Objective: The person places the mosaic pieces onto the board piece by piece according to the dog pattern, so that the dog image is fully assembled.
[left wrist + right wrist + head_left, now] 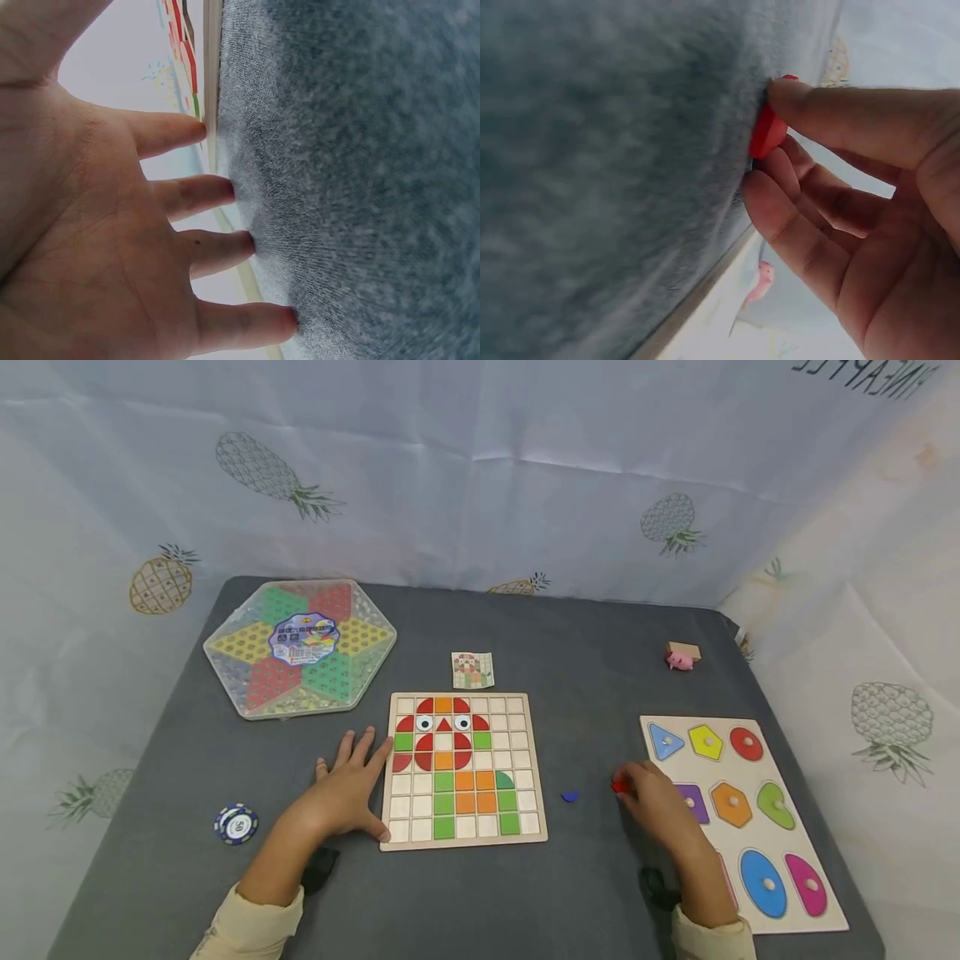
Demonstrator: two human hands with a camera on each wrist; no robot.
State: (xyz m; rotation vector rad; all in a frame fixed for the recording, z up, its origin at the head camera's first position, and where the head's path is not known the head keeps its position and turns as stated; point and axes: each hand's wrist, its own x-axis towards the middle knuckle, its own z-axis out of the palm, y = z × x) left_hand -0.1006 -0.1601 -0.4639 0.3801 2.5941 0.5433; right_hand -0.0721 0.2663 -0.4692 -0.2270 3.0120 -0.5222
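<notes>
My left hand (343,795) has its fingers spread and rests at the left edge of a wooden grid board (483,842), touching it with fingertip and thumb. Red, orange and green tiles fill part of the grid, with two eye tiles (424,723) near the top. My right hand (657,800), between this board and a shape puzzle, pinches a red tile (768,133) between thumb and fingers, low over the dark cloth. A small blue tile (570,796) lies right of the grid board. Behind the board lies a picture card (472,670) with a similar pattern.
The wooden knobbed-shape puzzle (806,827) lies partly under my right forearm. A hexagonal game box (300,647) is at the back left. A stack of poker chips (236,823) stands left of my hand. A pink pig figure (680,658) sits at the back right.
</notes>
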